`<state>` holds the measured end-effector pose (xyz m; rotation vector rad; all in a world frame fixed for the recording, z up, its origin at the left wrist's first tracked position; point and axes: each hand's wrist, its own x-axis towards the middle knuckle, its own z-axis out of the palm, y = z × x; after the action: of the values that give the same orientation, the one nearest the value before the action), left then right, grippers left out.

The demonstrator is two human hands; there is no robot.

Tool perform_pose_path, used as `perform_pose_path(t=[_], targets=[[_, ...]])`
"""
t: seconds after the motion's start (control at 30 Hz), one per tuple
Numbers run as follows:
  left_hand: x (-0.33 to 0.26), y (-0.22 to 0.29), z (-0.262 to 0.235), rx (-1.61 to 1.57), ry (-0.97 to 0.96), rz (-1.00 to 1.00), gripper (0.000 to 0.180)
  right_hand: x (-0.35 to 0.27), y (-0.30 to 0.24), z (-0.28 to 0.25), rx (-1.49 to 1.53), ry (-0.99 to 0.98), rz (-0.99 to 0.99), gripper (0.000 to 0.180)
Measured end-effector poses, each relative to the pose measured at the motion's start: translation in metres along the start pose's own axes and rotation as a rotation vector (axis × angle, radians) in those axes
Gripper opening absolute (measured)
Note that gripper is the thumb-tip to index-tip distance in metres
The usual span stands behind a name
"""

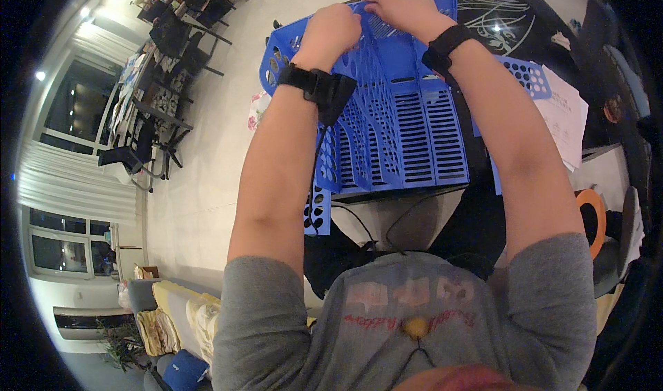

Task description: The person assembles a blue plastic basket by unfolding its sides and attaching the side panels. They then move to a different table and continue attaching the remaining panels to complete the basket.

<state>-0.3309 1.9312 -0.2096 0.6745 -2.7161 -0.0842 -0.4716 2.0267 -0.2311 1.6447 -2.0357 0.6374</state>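
Observation:
A blue plastic file rack [414, 139] with a slotted base and several upright dividers rests on the black table in front of me. At its far end, my left hand [330, 35] is closed around the top of a perforated divider. Just to the right and a little farther off, my right hand [407, 10] has its fingers bent over the rack's far upper edge, thumb and fingertips close together. Both wrists wear black straps. My hands partly hide the far edges, so how the panels join there cannot be seen.
Loose blue perforated panels lie beside the rack, one [319, 211] at near left and another [528, 79] at right on printed paper sheets [565, 118]. The black tabletop [501, 28] bears white line patterns. An orange ring-shaped thing [589, 222] is at right; dark chairs [169, 35] stand far left.

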Motion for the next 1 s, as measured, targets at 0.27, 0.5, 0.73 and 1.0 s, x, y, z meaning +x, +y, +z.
perform_pose_path(t=[0.27,0.5,0.73,1.0], targets=[[-0.005,0.013,-0.003,-0.695,-0.115,-0.220,0.030,0.006,0.007,0.010,-0.018,0.114,-0.073,0.019],[0.012,-0.023,-0.008,0.176,0.208,0.220,0.045,0.015,0.022,0.009,0.062,0.189,-0.266,0.016],[0.040,-0.043,0.013,0.021,-0.043,0.233,0.039,-0.082,-0.069,0.008,0.490,0.280,0.110,0.081],[0.045,-0.040,0.014,0.081,-0.015,0.156,0.028,-0.115,-0.111,0.051,0.365,-0.306,0.511,0.066]])
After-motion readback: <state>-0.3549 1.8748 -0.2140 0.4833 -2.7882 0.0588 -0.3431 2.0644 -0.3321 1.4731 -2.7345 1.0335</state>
